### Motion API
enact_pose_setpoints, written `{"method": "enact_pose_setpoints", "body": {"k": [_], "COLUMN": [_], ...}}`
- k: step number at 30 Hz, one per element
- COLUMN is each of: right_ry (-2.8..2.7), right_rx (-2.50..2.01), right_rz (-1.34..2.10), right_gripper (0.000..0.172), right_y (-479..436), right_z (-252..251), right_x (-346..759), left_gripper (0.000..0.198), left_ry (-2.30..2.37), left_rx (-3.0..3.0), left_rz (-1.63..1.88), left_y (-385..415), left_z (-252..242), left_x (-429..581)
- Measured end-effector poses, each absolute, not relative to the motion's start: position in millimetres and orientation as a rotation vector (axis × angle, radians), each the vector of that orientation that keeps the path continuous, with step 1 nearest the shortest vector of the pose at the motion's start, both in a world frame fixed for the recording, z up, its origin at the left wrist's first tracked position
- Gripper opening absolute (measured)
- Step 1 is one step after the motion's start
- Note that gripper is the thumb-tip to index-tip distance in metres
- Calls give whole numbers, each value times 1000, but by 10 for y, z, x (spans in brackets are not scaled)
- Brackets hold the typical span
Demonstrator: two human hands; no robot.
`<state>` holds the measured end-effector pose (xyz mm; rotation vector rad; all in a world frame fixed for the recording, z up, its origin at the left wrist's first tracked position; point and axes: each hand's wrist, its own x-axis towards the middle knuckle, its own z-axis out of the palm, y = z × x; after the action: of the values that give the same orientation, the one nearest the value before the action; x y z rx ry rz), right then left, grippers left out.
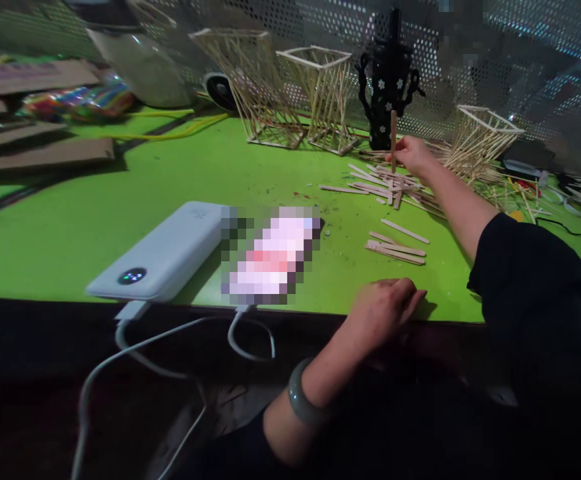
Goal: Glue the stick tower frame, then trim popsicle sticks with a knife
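Observation:
My right hand (413, 158) reaches to the back of the green table (170, 173) and pinches an upright flat wooden stick (393, 137) above a loose pile of sticks (370, 187). At the front edge rests my left hand (385, 307), with the wrist bent and the fingers curled together; whether anything is between them is too hidden to tell. Just beyond it lie a few sticks side by side (395, 252), with a single stick (405, 231) behind them.
A white power bank (170, 247) and a blurred-out phone (275, 257) lie left, with white cables over the edge. Stick frames (327, 100) and a black flowered tumbler (385, 87) stand behind. Another stick frame (485, 133) is right; cardboard (40, 157) lies far left.

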<state>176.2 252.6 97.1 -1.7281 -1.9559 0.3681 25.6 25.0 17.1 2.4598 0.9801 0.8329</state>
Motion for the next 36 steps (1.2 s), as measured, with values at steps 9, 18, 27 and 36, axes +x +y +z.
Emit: {"method": "enact_pose_setpoints", "body": {"k": [9,18,27,36], "right_ry": [-1610,-1936,-1715,-1788], "right_rx": [-1548,-1285,-1429,-1583], "right_rz": [1117,955,981,588], "right_gripper": [10,21,24,17], "right_y": [1376,237,-72,-187], "right_z": [1161,844,655,723], "right_x": [2054,2210,2501,2765], "left_gripper": [33,30,27,24], "left_ry": [1094,861,679,838], "left_rx": [2407,1434,1098,1178], "left_rz": [841,1198,1286,1196], "left_y": [280,391,290,131], "left_z": [166,433,483,315], "left_x": [269,474,669,559]}}
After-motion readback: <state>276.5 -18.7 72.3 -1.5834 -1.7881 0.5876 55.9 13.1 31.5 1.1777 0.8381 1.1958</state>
